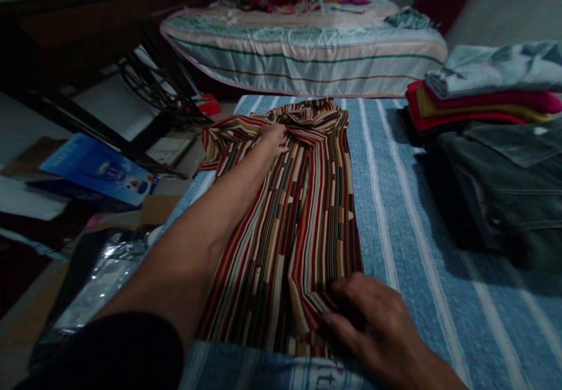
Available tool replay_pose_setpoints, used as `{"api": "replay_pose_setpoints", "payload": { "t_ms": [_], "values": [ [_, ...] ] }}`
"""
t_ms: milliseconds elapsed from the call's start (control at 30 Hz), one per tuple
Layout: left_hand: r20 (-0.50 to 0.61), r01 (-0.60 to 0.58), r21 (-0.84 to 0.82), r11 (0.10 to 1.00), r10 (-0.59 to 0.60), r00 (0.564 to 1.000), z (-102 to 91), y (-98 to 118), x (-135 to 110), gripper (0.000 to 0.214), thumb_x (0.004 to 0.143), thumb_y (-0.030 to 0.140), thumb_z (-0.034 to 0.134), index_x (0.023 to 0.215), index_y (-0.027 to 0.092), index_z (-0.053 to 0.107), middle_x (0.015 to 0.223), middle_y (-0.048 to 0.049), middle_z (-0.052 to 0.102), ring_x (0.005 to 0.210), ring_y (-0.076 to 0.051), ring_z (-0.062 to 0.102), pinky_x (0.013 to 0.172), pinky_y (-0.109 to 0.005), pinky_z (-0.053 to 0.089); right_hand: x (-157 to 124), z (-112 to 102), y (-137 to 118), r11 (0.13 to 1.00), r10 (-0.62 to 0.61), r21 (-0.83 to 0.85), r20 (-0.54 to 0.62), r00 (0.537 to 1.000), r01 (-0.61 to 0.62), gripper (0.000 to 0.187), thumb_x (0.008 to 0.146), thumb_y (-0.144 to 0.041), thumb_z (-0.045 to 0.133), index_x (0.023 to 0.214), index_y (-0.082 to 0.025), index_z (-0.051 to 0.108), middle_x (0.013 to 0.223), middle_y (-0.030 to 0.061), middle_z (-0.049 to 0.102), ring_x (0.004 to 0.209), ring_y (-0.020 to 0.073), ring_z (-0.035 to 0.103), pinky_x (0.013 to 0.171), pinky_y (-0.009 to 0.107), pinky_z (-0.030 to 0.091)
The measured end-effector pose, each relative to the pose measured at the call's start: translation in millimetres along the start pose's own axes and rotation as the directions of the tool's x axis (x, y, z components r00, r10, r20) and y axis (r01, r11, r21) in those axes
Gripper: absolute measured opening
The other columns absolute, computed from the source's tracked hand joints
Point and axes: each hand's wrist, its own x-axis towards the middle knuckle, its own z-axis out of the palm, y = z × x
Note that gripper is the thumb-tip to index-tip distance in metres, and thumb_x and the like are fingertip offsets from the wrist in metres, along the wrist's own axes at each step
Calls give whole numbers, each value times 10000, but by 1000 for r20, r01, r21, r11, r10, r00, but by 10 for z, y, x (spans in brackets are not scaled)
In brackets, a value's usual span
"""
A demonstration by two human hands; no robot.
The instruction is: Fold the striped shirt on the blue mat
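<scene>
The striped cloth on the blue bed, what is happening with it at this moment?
A person is handling a striped garment laid lengthwise on a blue striped bedspread. The left hand rests on its far, bunched end, and the right hand presses on its near edge. Whether either hand grips the fabric is hard to tell. To the right sit a stack of folded clothes and a dark denim piece. Another bed stands behind.

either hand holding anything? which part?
Both hands are on the striped red, cream and brown fabric garment: left hand at its far bunched end, right hand pinching the near edge.
</scene>
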Motion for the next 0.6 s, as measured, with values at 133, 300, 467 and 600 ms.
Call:
{"api": "replay_pose_setpoints", "payload": {
  "t_ms": [133, 300, 467, 600],
  "values": [
    [56, 140, 330, 934, -167, 984, -429, -183, -864, 122, 696, 74, 656, 784, 134, 596, 566, -54, 631, 524, -187, 622, 627, -400, 559, -318, 2, 161, 981, -118, -166, -101, 988, 100, 421, 828, -359, 612, 1196, -185, 505, 1151, 125, 583, 1051, 250, 554, 861, 397, 478],
    [229, 43, 851, 523, -445, 866, -951, -472, -1974, 297, 709, 416, 689, 655, 168, 536, 486, -34, 614, 396, -156, 577, 361, -198, 421, -470, 111, 183, 964, -53, -264, -146, 988, 13, 682, 785, -292, 604, 1385, -147, 315, 1347, 179, 433, 1233, 321, 420, 967, 503, 424],
    [171, 75, 901, 427, -509, 843, -1093, -642, -2489, 320, 715, 465, 642, 694, 180, 497, 455, 23, 567, 415, -151, 591, 380, -190, 421, -528, 256, 122, 964, -65, -266, -164, 984, 20, 682, 783, -252, 589, 1389, -166, 289, 1318, 166, 456, 1206, 319, 437, 948, 506, 444],
    [220, 105, 850, 515, -530, 819, -1071, -698, -2605, 245, 645, 325, 687, 720, 156, 525, 529, 15, 608, 455, -139, 594, 424, -217, 460, -587, 344, 110, 966, -90, -256, -200, 976, 36, 628, 813, -238, 567, 1382, -185, 306, 1247, 147, 508, 1132, 297, 487, 907, 483, 479]
  ]
}}
